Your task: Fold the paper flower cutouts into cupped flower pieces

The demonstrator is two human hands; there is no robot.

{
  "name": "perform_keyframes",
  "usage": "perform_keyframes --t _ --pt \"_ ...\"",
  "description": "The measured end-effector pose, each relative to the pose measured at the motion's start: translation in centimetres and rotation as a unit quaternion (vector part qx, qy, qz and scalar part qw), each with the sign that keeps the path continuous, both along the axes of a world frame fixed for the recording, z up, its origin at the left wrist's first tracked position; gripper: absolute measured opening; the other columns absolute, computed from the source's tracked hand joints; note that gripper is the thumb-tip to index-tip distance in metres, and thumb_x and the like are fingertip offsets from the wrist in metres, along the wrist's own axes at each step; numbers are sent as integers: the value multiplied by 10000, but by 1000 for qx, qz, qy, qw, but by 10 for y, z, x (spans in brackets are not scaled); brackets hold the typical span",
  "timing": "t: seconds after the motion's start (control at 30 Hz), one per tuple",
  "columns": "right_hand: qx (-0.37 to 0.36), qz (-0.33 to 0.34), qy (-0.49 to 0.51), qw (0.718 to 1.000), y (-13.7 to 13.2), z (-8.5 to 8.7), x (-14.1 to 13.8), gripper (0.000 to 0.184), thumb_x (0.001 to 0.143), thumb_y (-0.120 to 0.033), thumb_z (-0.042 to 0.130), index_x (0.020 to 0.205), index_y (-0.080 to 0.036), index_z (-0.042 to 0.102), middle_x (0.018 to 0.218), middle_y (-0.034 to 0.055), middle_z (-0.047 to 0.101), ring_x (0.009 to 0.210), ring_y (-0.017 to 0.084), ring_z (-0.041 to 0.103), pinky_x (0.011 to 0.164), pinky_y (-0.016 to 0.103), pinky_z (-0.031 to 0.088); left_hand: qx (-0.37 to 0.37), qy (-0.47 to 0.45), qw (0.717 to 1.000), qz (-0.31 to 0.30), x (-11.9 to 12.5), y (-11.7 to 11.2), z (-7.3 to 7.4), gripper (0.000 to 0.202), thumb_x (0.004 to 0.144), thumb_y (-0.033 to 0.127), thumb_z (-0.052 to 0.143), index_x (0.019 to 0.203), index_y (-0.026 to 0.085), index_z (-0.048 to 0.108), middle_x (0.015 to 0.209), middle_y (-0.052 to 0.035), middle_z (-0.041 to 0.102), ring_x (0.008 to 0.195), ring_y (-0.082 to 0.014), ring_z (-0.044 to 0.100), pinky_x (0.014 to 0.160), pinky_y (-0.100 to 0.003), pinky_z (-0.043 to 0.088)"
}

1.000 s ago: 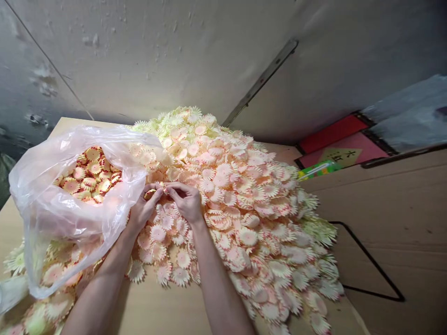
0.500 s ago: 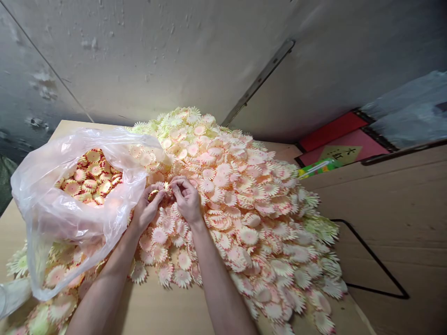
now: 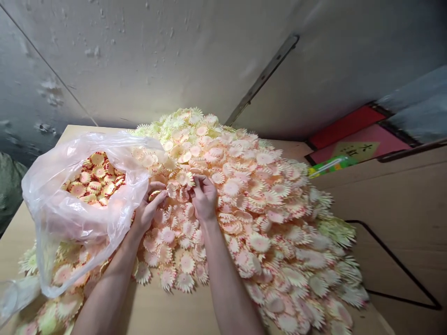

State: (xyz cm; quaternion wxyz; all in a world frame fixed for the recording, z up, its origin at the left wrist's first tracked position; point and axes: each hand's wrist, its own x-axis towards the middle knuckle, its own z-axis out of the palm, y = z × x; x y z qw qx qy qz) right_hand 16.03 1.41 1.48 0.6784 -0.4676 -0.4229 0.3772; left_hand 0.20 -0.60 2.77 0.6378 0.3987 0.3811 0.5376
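My left hand [image 3: 149, 209] is beside the plastic bag, its thumb and fingers closed on a small yellow artificial flower piece with red edges [image 3: 153, 195]. To its right, my right hand [image 3: 206, 199] pinches a pale flower piece with a notched rim [image 3: 190, 179] between thumb and fingertips. Both hands are over a large heap of flower pieces [image 3: 260, 242], cream to pink with toothed petals. In the open clear bag [image 3: 49, 172] lie many smaller yellow pieces with red tips [image 3: 94, 186].
The heap rests on a light wooden table [image 3: 167, 311]. Behind it rises a grey wall [image 3: 157, 60] with a slanted metal strip [image 3: 263, 79]. Cardboard [image 3: 401, 200] stands at the right, near red paper items [image 3: 349, 125] and a bent black rod [image 3: 394, 256].
My right hand has moved right, away from my left hand, and a pale flower piece now shows at its fingertips. My left hand stays by the bag. The view has shifted slightly.
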Motion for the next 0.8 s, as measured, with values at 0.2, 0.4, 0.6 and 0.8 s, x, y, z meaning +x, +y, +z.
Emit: perform_keyframes --t 0.2,0.4,0.6,0.8 --pt "19 52 -55 997 -7 9 -4 270 868 -482 660 815 -219 621 665 -18 546 546 116 487 487 246 406 7 45 999 8 -1 -1 1 244 782 427 708 818 188 675 754 10 587 647 -104 495 632 -232 435" --pt "82 75 -207 972 -16 19 -17 136 899 -324 658 805 -228 680 816 31 657 803 183 615 750 327 492 6 90 994 54 4 0 3 381 655 476 821 861 201 655 813 19 647 700 -112 568 699 -233 481" --pt "69 70 -248 964 -16 12 -20 182 944 -354 585 826 -224 632 829 33 628 785 180 597 699 312 476 8 101 992 73 3 2 -6 352 686 512 791 790 199 668 809 -4 665 769 -145 600 768 -257 484" --pt "21 57 -181 982 -13 7 -20 245 948 -433 573 835 -216 593 726 -9 553 628 133 516 578 260 426 17 111 992 58 6 1 -5 420 670 570 792 722 186 629 701 17 597 663 -112 530 671 -236 444"
